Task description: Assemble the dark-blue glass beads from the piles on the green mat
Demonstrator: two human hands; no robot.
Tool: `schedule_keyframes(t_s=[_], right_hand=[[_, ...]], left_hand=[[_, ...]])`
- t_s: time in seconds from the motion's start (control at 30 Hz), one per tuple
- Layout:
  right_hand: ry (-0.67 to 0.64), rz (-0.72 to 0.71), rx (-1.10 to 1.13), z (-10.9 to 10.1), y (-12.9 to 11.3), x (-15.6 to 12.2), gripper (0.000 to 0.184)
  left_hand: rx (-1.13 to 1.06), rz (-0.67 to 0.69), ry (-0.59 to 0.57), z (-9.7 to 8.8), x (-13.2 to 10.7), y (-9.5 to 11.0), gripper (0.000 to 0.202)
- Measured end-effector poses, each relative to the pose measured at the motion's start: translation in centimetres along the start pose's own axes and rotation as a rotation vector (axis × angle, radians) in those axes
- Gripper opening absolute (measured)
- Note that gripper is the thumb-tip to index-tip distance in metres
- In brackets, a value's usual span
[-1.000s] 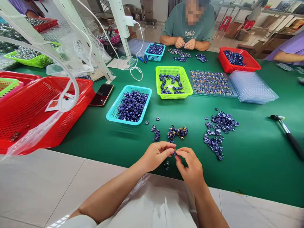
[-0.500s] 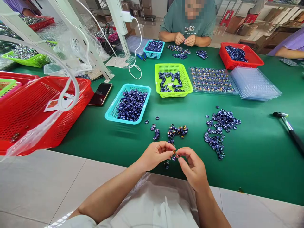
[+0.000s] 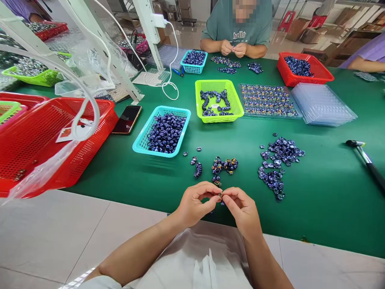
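Note:
My left hand (image 3: 199,204) and my right hand (image 3: 244,210) meet near the table's front edge. Both pinch one small shiny piece (image 3: 221,195) between thumb and fingertips; it looks dark with a gold tint, and the fingers cover most of it. Just beyond the fingertips lies a cluster of dark and gold pieces (image 3: 225,164). Left of that cluster is a short curved row of dark metallic pieces (image 3: 197,170). To the right, a heap of flat, dark blue shiny discs (image 3: 285,151) spreads over the green table (image 3: 319,188).
A light-blue basket (image 3: 138,147) of dark pieces, a lime-green basket (image 3: 221,119), a filled clear tray (image 3: 270,116) and stacked clear trays (image 3: 325,106) stand beyond. A phone (image 3: 128,119) and red basket (image 3: 99,148) lie left, a black-handled hammer (image 3: 365,158) right. Across sits a co-worker (image 3: 237,28).
My right fingertips have closed in toward my left, and both hands now pinch the same small piece. The left hand has shifted slightly. Across the table, the co-worker's hands have moved slightly.

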State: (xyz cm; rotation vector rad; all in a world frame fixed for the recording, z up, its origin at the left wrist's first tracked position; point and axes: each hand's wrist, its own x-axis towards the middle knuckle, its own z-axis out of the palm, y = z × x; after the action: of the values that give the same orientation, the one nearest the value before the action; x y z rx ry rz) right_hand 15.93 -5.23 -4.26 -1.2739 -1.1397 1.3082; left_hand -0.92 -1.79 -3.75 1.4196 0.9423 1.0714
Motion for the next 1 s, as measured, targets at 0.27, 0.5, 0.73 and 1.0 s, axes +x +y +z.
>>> schedule_keyframes(t_s=[0.27,0.5,0.73,1.0], right_hand=[[-0.141,-0.024,-0.013,-0.3,0.0,-0.9,0.011],[-0.061,-0.119,-0.179,-1.6,-0.2,-1.1,0.014],[-0.044,-0.12,-0.254,-1.2,-0.1,-0.9,0.012],[-0.045,-0.123,-0.266,-1.0,0.1,-0.8,0.013]], left_hand=[[0.227,0.281,-0.13,-0.1,-0.8,0.2,0.018],[0.576,0.18,0.044,-4.1,0.2,-1.1,0.029],[0.836,0.086,-0.024,-6.2,2.3,-2.4,0.018],[0.914,0.049,-0.075,-6.2,2.8,-1.7,0.012]])
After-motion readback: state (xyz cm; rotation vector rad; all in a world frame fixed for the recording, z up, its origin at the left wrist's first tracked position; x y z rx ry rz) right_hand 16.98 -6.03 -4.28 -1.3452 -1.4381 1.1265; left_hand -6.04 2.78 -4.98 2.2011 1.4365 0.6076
